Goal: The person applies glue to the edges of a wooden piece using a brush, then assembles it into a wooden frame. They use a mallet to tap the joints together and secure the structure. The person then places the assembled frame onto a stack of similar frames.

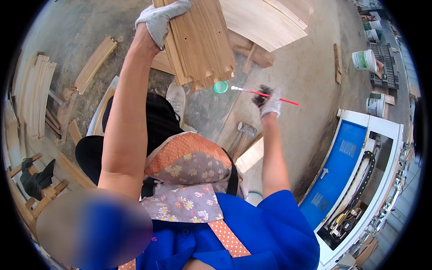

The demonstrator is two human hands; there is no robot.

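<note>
My left hand (162, 20), in a pale knit glove, grips the edge of a stack of wooden boards (198, 42). The boards have small drilled holes and rounded notches along their near end. To the right of them, my right hand (269, 102), in a glove dark at the fingers, is closed round a thin red-handled brush (290, 102). White stuff coats the brush tip, which points left toward the boards. A small green-rimmed container (220, 87) sits just below the notched end, partly hidden by it.
A mallet (246, 129) lies on the floor by my right forearm. Pale panels (265, 22) are stacked beyond the boards. More wood strips (40, 96) lie at the left. A blue and white machine (335, 166) stands at the right, with white buckets (363, 60) farther off.
</note>
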